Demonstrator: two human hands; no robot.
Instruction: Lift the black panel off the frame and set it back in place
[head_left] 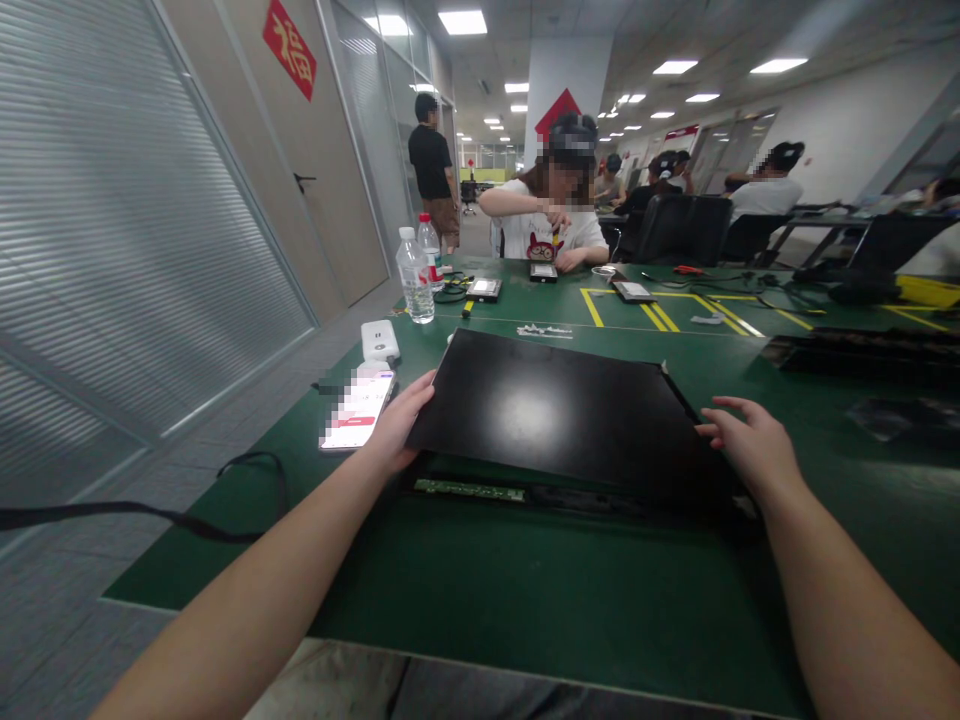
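A thin black display panel (pixel 592 405) lies tilted in front of me, with a bright reflection on its glossy face. My left hand (pixel 409 415) is closed on its left edge, fingers partly hidden by the panel. By the right edge, my right hand (pixel 750 445) has its fingers apart; its fingertips are at or very near the edge, and contact is unclear. Under the panel's near edge runs a dark frame (pixel 570 503) with a narrow green circuit board (pixel 469 490). The panel's left side sits above this frame, while the right side comes down close to it.
A phone (pixel 360 410) and a white power bank (pixel 379 341) lie left on the green table (pixel 525 600). Behind them stand two water bottles (pixel 415 278). Dark frame parts (pixel 862 355) lie at right. Across the table, a person (pixel 559 200) works on a hard drive (pixel 543 272).
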